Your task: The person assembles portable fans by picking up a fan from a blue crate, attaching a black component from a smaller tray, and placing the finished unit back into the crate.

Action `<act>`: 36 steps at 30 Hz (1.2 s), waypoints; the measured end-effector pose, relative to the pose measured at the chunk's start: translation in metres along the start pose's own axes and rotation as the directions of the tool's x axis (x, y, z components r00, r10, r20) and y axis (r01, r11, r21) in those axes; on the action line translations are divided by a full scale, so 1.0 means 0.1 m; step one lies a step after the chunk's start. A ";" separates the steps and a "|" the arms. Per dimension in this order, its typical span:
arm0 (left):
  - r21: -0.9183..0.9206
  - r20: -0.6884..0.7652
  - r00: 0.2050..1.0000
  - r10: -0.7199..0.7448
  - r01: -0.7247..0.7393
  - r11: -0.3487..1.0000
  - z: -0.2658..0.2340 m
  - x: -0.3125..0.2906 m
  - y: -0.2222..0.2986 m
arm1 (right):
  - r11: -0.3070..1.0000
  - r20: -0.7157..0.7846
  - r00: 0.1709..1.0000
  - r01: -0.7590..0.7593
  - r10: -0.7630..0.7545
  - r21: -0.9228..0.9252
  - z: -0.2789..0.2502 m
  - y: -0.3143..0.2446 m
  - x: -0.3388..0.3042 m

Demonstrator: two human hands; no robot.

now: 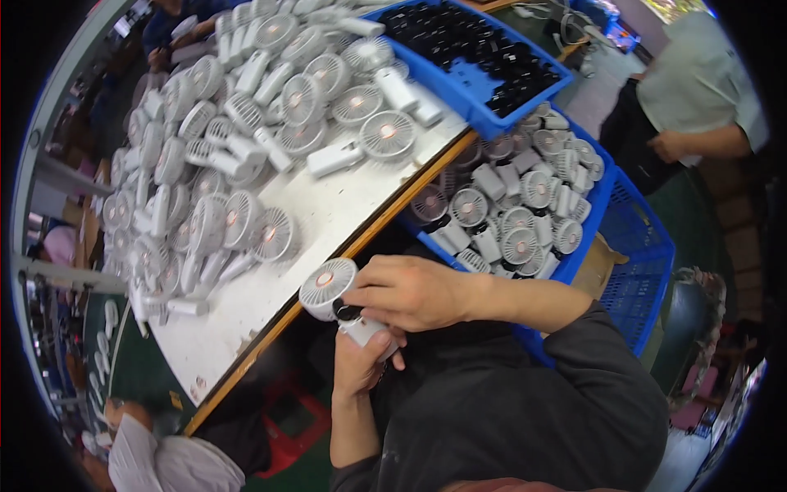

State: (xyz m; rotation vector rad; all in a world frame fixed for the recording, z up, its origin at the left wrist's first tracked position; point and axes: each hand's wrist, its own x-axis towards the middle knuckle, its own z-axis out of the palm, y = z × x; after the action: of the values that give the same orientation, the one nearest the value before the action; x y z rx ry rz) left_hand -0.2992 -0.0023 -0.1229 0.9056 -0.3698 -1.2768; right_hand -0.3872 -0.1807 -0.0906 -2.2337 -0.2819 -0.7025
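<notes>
In front of my body, at the table's edge, is a white handheld fan (325,287) with a round slatted head and an orange-toned centre. My left hand (357,361) is wrapped round its handle (366,334) from below. My right hand (422,291) reaches in from the right, its fingers closed over a small black part (348,311) at the fan's neck. Those fingers cover much of the black part, so its exact shape is hidden.
Many white fans (299,102) are heaped on the white table (348,193). Black parts fill a blue tray (467,115) at its far right. Below that, a blue bin (584,215) holds more fans, beside a blue basket (648,271). Other people stand or sit around.
</notes>
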 end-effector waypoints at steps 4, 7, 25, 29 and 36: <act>-0.010 0.028 0.999 0.017 -0.016 1.000 -0.05 0.07 0.01 | 0.999 0.014 1.000 -0.005 0.005 -0.043 -0.06 0.00 0.12; -0.054 0.060 0.996 0.068 -0.065 0.996 -0.03 0.10 0.04 | 0.999 0.045 0.999 -0.029 0.030 -0.031 -0.08 0.00 0.18; 0.361 -0.097 0.968 0.233 -0.184 0.914 0.05 0.22 -0.19 | 0.920 -0.103 0.936 -0.350 0.337 -0.174 0.31 -0.25 -0.13; 0.842 0.289 0.836 0.466 -0.454 0.291 0.29 0.30 0.07 | 0.471 0.101 0.714 -0.555 0.693 0.686 0.35 -0.22 -0.49; 0.114 -0.003 1.000 -0.016 0.016 0.993 0.39 0.20 -0.47 | 0.334 -0.051 0.691 -0.282 0.721 0.900 0.13 -0.04 -0.94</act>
State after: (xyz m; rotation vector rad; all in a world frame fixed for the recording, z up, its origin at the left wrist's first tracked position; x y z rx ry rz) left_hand -0.3511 -0.0362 -0.1389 1.0083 -0.4377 -1.2792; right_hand -0.4609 -0.1671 -0.1486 -1.0074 0.3141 -0.5106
